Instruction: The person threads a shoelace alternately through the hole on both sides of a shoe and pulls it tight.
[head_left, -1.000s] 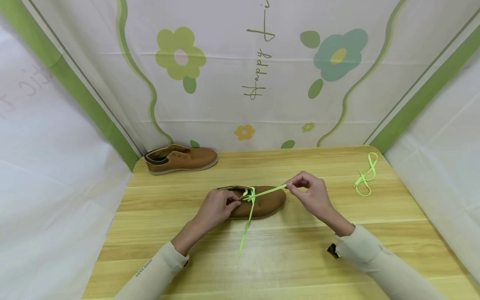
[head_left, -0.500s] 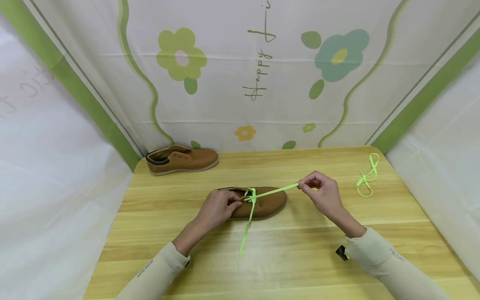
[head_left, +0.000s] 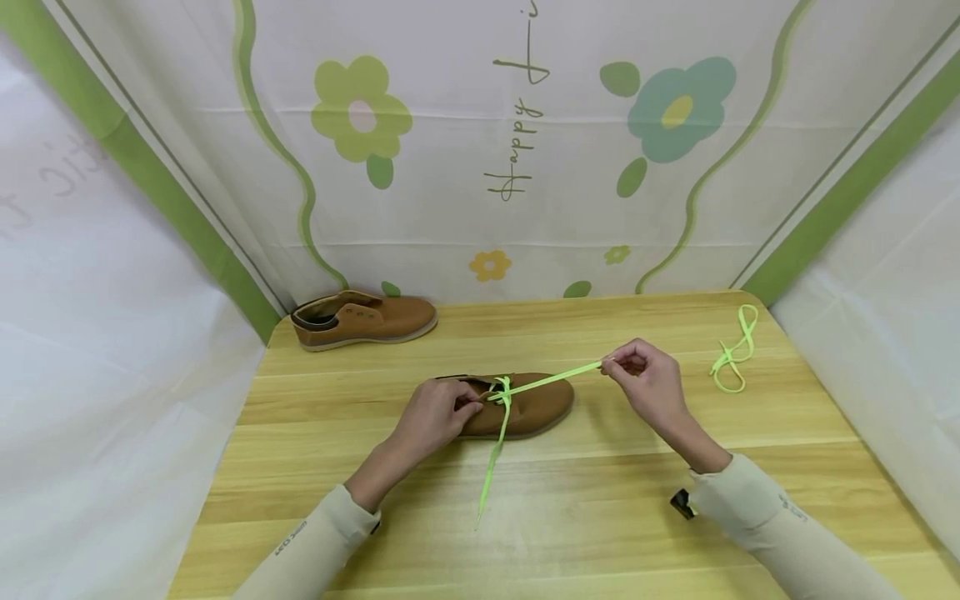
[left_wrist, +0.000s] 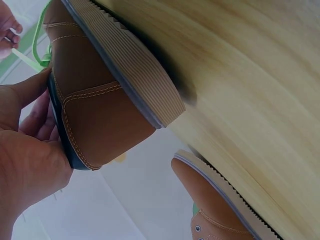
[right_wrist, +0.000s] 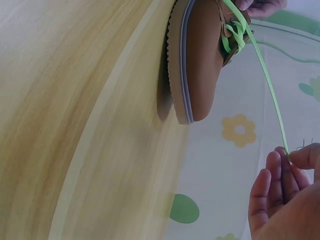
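A brown shoe (head_left: 547, 406) lies in the middle of the table, toe to the right, with a neon-green shoelace (head_left: 553, 381) through its eyelets. My left hand (head_left: 431, 414) pinches the shoe's edge by the eyelets; in the left wrist view the thumb lies at the collar of the shoe (left_wrist: 95, 75). Between thumb and fingertips, my right hand (head_left: 648, 382) holds one lace end, pulled taut beyond the toe. The right wrist view shows this stretch of lace (right_wrist: 270, 90) running straight from the shoe. The other lace end hangs over the shoe's near side onto the table.
A second brown shoe (head_left: 390, 317), unlaced, stands at the back left of the wooden table (head_left: 555, 517). Another green shoelace (head_left: 738, 354) lies looped at the back right. A flower-printed cloth wall (head_left: 450, 192) rises behind the table, and white cloth hangs at both sides.
The right hand has moved right, drawing a longer stretch of lace out past the toe; in the last half second it has barely shifted. The left hand stays in place on the shoe.
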